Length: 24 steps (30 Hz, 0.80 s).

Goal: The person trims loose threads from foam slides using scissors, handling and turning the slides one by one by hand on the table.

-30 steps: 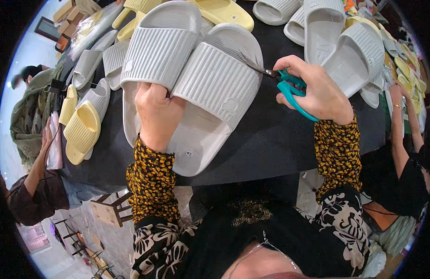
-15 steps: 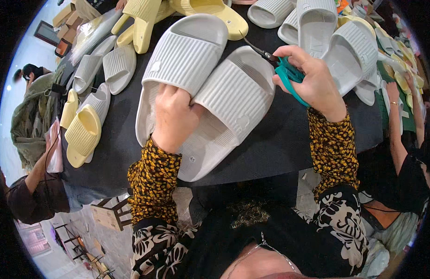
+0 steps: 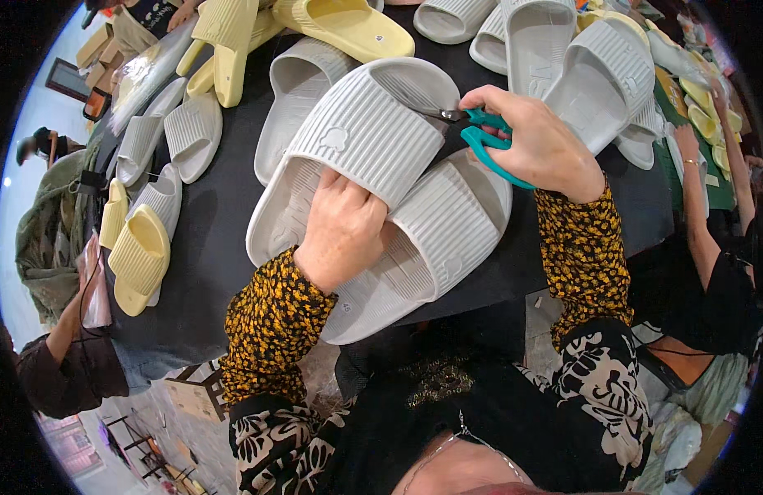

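Observation:
Side by side in front of me are a pair of light grey ribbed slide slippers: the upper slipper (image 3: 373,132) overlaps the lower slipper (image 3: 455,231). My left hand (image 3: 348,223) has its fingers tucked under the upper slipper's strap and its thumb side near the lower one, gripping the pair. In my right hand (image 3: 542,144) is a pair of scissors (image 3: 493,148) with teal handles, my fingers around the handles. The dark blades point left and lie at the toe opening of the upper slipper; their tips are hard to make out against it.
Behind the pair lies another grey slipper (image 3: 290,91). Yellow slippers (image 3: 348,29) are at the far edge, and grey slippers (image 3: 600,82) are heaped at the right. More slippers (image 3: 142,256) lie left on the black table (image 3: 208,272). Other people's arms (image 3: 701,223) reach in at the sides.
The pair has tilted and shifted right and toward me, uncovering a grey slipper behind. The scissor blades have swung down onto the upper slipper's toe.

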Available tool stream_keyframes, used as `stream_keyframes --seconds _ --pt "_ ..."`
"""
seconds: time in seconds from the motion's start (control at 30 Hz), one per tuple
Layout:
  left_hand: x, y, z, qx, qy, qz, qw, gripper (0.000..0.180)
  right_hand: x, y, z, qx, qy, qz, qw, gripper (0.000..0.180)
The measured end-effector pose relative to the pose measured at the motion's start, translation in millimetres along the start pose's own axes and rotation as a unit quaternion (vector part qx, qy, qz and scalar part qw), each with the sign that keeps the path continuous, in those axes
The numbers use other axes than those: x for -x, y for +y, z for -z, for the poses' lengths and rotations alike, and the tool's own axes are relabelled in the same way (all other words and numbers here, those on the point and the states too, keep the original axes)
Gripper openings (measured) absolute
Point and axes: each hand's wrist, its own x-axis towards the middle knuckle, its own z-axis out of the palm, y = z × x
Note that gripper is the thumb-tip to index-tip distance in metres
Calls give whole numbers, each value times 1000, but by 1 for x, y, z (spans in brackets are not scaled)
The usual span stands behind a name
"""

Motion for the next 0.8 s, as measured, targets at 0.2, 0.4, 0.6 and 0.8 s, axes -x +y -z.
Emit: stream_keyframes --seconds 0.2,0.4,0.6,0.8 --pt "2 -3 -2 2 -12 -4 1000 45 1 -5 3 0 -17 -10 1000 32" --pt "0 -2 -2 13 -5 -2 1000 49 -1 -10 3 -9 -20 -13 1000 30" --pt "-1 1 1 5 -16 -2 1000 52 0 -8 0 -44 -16 -27 999 29" --pt "0 1 -2 1 -7 -7 1000 49 2 -6 -3 -44 2 3 999 27"
